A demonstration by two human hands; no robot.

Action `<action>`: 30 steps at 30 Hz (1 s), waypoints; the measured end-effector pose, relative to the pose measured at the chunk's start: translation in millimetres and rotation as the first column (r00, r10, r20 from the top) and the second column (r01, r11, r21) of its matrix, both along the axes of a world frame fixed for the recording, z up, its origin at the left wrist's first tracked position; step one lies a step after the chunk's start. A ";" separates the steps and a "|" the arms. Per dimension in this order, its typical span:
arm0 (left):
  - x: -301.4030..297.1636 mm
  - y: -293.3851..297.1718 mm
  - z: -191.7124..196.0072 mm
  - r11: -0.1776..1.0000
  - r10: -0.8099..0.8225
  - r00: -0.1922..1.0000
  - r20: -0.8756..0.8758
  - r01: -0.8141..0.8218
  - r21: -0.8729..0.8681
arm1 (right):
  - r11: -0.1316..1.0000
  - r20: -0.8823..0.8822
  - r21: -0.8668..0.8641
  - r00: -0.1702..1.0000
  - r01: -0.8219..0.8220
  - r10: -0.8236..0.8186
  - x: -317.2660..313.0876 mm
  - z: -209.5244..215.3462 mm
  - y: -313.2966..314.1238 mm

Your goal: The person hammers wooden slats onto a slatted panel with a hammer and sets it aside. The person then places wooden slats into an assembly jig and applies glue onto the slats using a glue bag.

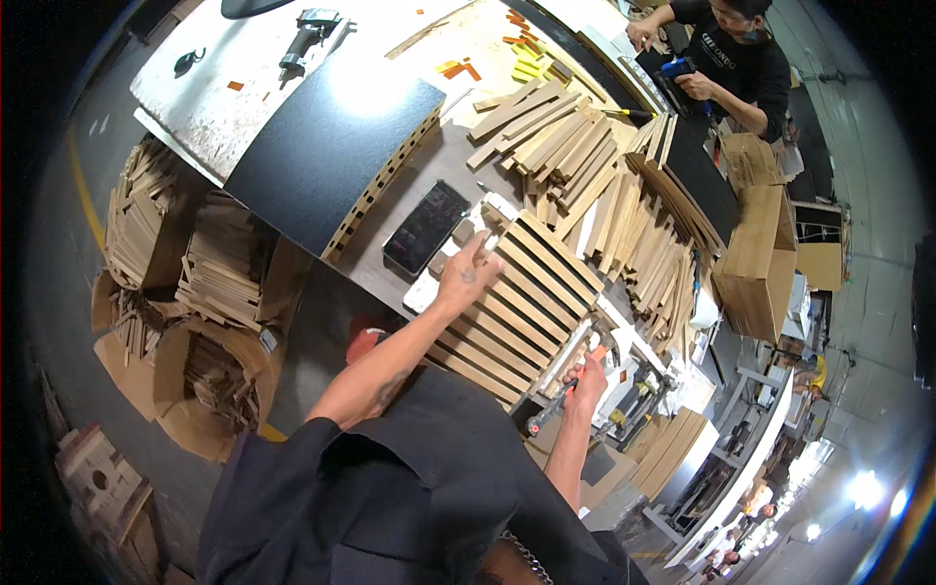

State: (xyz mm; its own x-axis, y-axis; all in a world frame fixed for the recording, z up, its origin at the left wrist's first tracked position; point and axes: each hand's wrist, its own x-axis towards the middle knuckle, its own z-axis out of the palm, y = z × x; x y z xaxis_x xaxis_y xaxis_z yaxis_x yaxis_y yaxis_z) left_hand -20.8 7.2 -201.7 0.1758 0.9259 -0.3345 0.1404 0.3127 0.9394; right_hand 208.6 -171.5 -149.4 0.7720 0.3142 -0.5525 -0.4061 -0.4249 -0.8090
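A panel of parallel wooden slats [531, 283] with dark gaps between them lies in front of me on the workbench. My left hand [466, 280] rests at its left edge, fingers stretched out over the slat ends. At the panel's right side my right hand [585, 382] is closed round the red-orange handle of a claw hammer [609, 348]. The hammer's metal head points away from me, beside the panel's right edge. A black smartphone [426, 230] lies just left of my left hand.
Loose wooden slats [575, 146] lie piled beyond the panel. A dark board stack [327, 146] stands at left, with a nail gun [307, 44] farther back. Cardboard boxes of offcuts [216, 380] sit on the floor at left. A co-worker [731, 63] holds a blue power tool [676, 68] at far right.
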 end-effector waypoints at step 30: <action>-10.7 -17.9 -2.6 0.987 -0.059 0.990 -0.128 0.077 0.143 | 0.998 -0.038 0.059 0.999 0.006 -0.004 -16.1 4.7 -5.4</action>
